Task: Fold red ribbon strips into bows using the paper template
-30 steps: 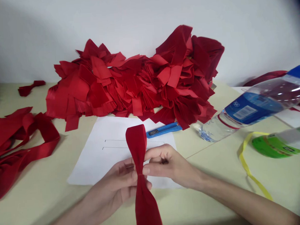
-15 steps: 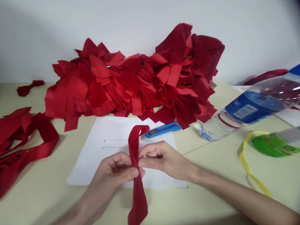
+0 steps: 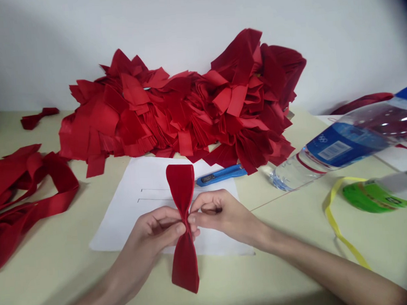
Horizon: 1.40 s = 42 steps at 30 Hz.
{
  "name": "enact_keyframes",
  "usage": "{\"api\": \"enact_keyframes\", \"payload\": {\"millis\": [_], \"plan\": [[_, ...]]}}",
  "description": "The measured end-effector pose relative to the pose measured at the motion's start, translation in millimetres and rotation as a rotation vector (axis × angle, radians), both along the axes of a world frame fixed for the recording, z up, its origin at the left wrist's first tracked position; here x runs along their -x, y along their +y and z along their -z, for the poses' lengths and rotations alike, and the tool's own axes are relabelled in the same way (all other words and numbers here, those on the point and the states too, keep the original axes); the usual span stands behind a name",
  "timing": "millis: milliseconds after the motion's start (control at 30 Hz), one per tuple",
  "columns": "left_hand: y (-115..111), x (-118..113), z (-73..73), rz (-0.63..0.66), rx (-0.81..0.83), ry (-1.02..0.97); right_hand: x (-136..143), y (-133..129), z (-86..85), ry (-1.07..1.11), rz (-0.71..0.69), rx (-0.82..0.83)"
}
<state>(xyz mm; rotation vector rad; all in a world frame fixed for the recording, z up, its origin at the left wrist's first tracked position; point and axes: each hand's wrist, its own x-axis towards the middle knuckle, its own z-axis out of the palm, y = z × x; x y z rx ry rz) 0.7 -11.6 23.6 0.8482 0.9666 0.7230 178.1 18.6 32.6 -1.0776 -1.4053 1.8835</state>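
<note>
A red velvet ribbon bow (image 3: pixel 181 185) stands on end in front of me, gathered narrow at its middle, with one loop up and one down. My left hand (image 3: pixel 159 231) pinches its gathered middle between thumb and fingers from the left. From the right, my right hand (image 3: pixel 223 217) grips the same middle with thumb and forefinger. Both hands are over a white sheet of paper (image 3: pixel 119 228) marked with thin ruled lines. Just beyond the right hand lies a blue utility knife (image 3: pixel 221 174). The fingers behind the bow are partly hidden.
A large heap of red ribbon pieces (image 3: pixel 175 113) lies along the wall. Red ribbon lengths (image 3: pixel 63 176) are at the left, with a small red bow (image 3: pixel 36 118) behind. At right are a clear bottle (image 3: pixel 341 142), a green-labelled bottle (image 3: pixel 377 196) and a yellow strip (image 3: pixel 334 218).
The bow has turned from edge-on and twisted to showing its broad face, both loops now spread flatter. Both hands keep their hold at its middle and have hardly moved.
</note>
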Motion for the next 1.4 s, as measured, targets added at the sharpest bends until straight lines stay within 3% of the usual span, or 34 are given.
{"api": "enact_keyframes", "payload": {"millis": [233, 467, 667, 800, 933, 1033, 1200, 1300, 1400], "plan": [[1, -2, -1.2, 0.015, -0.137, 0.209, 0, -5, 6.2, -0.216, 0.027, -0.147], [2, 0, -0.1, -0.055, -0.038, 0.277, -4, 0, 8.8, -0.182, -0.080, -0.168], [3, 0, 1.1, -0.217, 0.088, 0.198, -14, 17, 7.2, -0.254, 0.045, -0.162], [7, 4, 0.2, -0.165, 0.073, 0.260, -23, 30, 14.9, -0.508, 0.137, -0.348], [9, 10, 2.7, -0.075, 0.010, 0.310, -29, 37, 21.7, -0.896, 0.029, -0.594], [10, 11, 3.6, -0.047, -0.004, 0.283, -30, 38, 21.6, -1.021, 0.004, -0.702], [13, 10, -1.4, -0.053, 0.048, 0.182, -33, 36, 20.5, -0.851, -0.036, -0.721], [16, 12, -2.4, -0.062, 0.009, 0.163, -36, 34, 18.6, -0.632, 0.004, -0.705], [18, 15, -1.0, -0.090, -0.041, 0.204, -37, 32, 14.5, -0.554, 0.023, -0.688]]}}
